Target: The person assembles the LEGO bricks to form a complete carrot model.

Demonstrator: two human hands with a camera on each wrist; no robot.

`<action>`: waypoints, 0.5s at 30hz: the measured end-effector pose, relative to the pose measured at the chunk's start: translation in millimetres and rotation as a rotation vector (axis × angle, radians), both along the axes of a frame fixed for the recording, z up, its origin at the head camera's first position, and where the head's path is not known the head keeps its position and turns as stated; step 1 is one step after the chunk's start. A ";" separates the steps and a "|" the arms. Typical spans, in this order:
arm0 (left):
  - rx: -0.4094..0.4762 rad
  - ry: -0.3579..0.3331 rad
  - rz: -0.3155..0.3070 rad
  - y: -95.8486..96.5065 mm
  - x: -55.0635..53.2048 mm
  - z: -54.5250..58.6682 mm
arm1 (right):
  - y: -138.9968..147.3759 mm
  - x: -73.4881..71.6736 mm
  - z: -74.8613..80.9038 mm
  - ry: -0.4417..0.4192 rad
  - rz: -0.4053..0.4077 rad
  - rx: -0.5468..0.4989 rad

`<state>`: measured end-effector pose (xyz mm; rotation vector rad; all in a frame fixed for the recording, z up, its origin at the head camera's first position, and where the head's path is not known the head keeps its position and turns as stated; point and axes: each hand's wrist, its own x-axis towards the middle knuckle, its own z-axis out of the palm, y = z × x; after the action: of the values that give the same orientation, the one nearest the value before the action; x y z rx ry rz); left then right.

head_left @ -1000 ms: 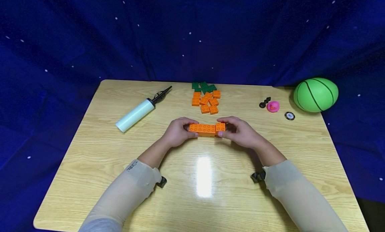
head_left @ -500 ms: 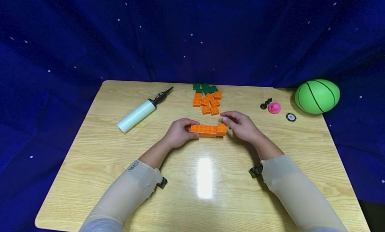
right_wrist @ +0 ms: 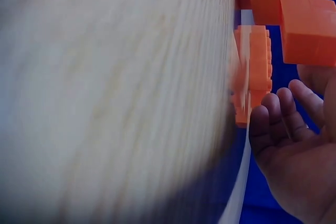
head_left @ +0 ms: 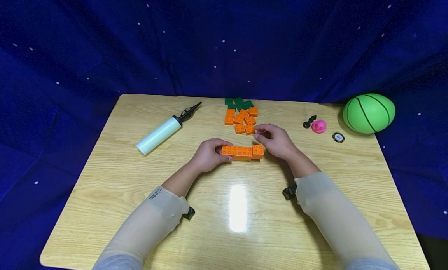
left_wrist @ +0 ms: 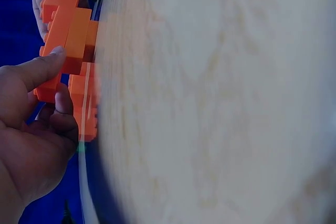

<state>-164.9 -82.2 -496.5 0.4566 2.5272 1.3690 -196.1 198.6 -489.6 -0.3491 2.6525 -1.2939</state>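
My left hand (head_left: 209,155) grips the left end of a joined row of orange building bricks (head_left: 238,151), thumb in front and fingers behind. At its right end a square orange brick (head_left: 258,151) stands higher than the rest and juts out past the lower ones, as the left wrist view also shows. My right hand (head_left: 276,141) holds nothing, its fingers loosely bent in the right wrist view. Its fingertips are beside the nearest loose orange brick (head_left: 250,129); whether they touch it I cannot tell. Several more orange bricks (head_left: 229,120) lie behind.
Several green bricks (head_left: 239,103) lie at the table's far edge. To the left is a pale blue hand pump (head_left: 159,135) with a black nozzle. On the right are a small black object (head_left: 308,122), a pink rubber duck (head_left: 319,126), a poker chip (head_left: 338,137) and a green ball (head_left: 369,113).
My right hand has let go of the square brick at the row's right end and moved away from me to the loose orange bricks. The left hand keeps its hold on the row.
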 end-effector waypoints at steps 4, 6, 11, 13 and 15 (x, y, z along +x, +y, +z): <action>0.002 0.002 0.000 0.1 -0.1 -0.3 | -2.1 -5.9 -2.4 0.008 -0.008 0.008; 0.002 0.002 0.000 0.2 -0.3 -0.2 | -3.8 -8.4 -2.5 0.008 -0.013 0.008; -0.001 0.000 0.001 0.3 -0.9 0.0 | -8.5 -14.2 -2.5 0.011 -0.031 0.021; 0.000 -0.002 0.001 0.5 -1.0 0.1 | -10.2 -16.2 -3.0 0.020 -0.035 0.032; 0.004 -0.005 0.000 0.6 -1.0 0.4 | -11.3 -18.2 -4.3 0.034 -0.034 0.043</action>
<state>-165.9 -81.7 -496.0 0.4529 2.5214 1.3736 -214.2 187.4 -494.0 -0.3238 2.7221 -1.2491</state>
